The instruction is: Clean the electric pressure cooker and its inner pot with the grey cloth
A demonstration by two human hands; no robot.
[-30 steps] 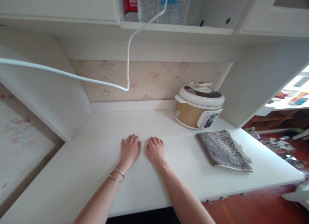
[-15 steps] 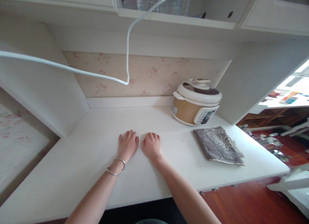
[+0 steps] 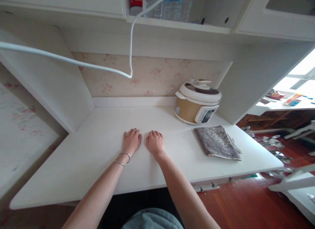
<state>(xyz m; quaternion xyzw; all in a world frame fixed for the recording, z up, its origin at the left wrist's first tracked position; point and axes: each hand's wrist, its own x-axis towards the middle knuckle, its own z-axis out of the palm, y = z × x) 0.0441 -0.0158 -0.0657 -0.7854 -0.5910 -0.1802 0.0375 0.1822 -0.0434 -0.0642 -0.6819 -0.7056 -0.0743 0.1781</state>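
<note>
My left hand (image 3: 131, 142) rests palm down on the white tabletop (image 3: 103, 170), fingers a little apart and nothing in them. Beside it, separated by a small gap, my right hand (image 3: 155, 142) also lies palm down on the surface, its fingers slightly bent and holding nothing. A silver bangle (image 3: 125, 155) circles my left wrist. To the right of my hands lies a folded grey patterned cloth (image 3: 218, 143). Behind the cloth stands a white and gold electric pressure cooker (image 3: 197, 102) with its lid on.
A white cable (image 3: 98, 67) hangs across the upper view. Overhead, an open shelf (image 3: 177, 24) holds clear plastic bottles (image 3: 172, 7) and a red can (image 3: 136, 2). Side panels close in the tabletop left and right. At the far right are a red-brown floor (image 3: 236, 202) and a white stool (image 3: 295, 189).
The camera view has tilted and shifted slightly, showing more of the shelf and the table's front edge. Both hands stay in place on the tabletop.
</note>
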